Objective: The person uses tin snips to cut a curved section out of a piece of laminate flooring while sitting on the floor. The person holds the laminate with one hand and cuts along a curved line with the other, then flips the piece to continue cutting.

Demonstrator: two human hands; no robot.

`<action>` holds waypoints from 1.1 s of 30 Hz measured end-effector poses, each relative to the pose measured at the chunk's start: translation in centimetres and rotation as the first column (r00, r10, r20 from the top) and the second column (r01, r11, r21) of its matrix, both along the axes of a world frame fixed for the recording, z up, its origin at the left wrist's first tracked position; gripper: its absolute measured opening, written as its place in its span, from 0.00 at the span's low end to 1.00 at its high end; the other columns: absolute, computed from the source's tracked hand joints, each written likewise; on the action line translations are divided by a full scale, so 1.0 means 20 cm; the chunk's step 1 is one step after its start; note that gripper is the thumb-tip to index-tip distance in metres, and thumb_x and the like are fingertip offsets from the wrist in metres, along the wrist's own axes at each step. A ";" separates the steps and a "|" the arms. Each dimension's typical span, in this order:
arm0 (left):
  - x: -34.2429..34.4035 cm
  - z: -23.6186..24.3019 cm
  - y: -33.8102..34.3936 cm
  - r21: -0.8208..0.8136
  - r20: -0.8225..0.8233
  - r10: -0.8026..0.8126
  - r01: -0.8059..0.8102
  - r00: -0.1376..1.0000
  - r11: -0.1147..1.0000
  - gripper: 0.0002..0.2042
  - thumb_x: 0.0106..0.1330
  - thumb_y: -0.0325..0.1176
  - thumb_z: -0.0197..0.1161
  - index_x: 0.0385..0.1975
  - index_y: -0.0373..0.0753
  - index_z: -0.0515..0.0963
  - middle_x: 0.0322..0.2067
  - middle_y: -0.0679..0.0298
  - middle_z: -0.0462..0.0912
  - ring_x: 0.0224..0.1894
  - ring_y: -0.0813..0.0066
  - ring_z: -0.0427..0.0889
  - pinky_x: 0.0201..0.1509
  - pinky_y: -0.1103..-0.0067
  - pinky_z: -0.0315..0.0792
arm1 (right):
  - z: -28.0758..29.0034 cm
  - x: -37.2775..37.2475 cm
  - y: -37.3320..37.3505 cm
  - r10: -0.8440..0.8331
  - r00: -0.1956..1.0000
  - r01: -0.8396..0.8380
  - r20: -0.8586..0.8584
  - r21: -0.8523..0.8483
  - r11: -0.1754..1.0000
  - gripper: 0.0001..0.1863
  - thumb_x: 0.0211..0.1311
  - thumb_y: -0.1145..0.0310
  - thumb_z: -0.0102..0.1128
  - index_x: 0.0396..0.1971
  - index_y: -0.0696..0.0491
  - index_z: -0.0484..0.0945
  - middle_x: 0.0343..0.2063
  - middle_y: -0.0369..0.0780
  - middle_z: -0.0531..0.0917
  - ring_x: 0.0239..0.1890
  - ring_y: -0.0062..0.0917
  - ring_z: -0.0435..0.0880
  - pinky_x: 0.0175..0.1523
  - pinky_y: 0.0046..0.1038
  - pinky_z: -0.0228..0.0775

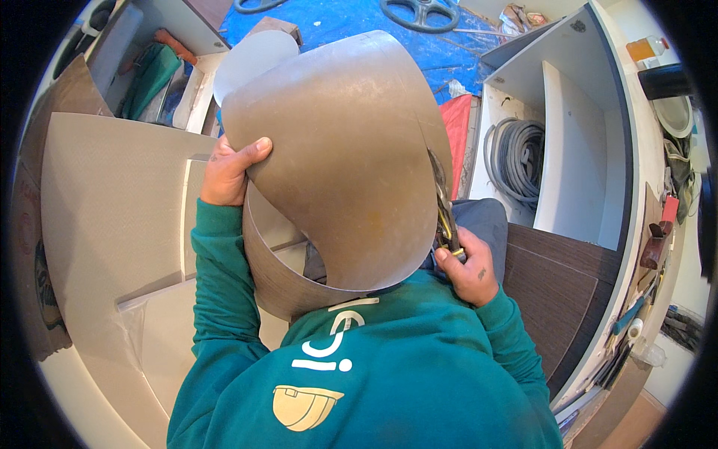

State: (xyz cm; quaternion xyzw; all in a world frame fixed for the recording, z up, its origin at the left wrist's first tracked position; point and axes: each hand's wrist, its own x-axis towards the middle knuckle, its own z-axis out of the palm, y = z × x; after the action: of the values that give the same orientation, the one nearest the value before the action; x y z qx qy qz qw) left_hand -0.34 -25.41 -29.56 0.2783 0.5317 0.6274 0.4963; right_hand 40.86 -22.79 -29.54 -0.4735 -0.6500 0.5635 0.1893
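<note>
A large curled sheet, thin and grey-brown, rises in front of my chest and bends round on itself. My left hand grips its left edge, thumb on the outer face and fingers hidden behind. At the sheet's right edge, my right hand is closed round the handles of a pair of snips with black and yellow grips. The dark blades point up along that edge and are partly hidden by the sheet. Whether they bite into it, I cannot tell.
An open cabinet on the right holds a coil of grey hose. Hand tools lie along the ledge at far right. Pale panels lean at left. A blue tarp with dark handwheels lies ahead.
</note>
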 end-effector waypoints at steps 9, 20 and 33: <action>-0.01 0.01 -0.01 -0.005 0.021 -0.006 0.006 1.000 1.000 0.29 0.61 0.26 0.72 0.62 0.32 0.71 0.54 0.57 0.82 0.56 0.68 0.81 0.65 0.72 0.72 | 0.01 -0.01 0.01 0.007 1.000 -0.007 -0.007 -0.003 1.000 0.16 0.61 0.61 0.68 0.37 0.59 0.77 0.24 0.38 0.74 0.28 0.23 0.70 0.36 0.29 0.66; 0.01 0.03 0.00 0.008 0.044 0.001 -0.001 0.999 1.000 0.29 0.62 0.24 0.71 0.63 0.33 0.69 0.55 0.57 0.81 0.55 0.67 0.81 0.64 0.71 0.73 | 0.01 0.00 0.01 0.003 1.000 -0.003 -0.009 0.018 1.000 0.16 0.61 0.61 0.69 0.37 0.59 0.78 0.23 0.38 0.75 0.27 0.23 0.71 0.35 0.30 0.67; 0.00 0.00 0.01 0.013 0.029 -0.011 0.011 1.000 1.000 0.28 0.62 0.26 0.72 0.61 0.32 0.71 0.53 0.57 0.83 0.55 0.67 0.82 0.64 0.72 0.73 | -0.01 0.02 0.01 -0.007 1.000 0.007 -0.010 0.027 1.000 0.17 0.61 0.60 0.69 0.38 0.59 0.79 0.23 0.38 0.76 0.27 0.23 0.72 0.35 0.30 0.68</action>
State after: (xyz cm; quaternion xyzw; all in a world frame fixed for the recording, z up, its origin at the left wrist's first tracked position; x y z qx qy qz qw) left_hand -0.36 -25.25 -29.51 0.2754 0.5187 0.6320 0.5056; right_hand 41.26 -22.67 -29.77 -0.4703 -0.6549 0.5563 0.2011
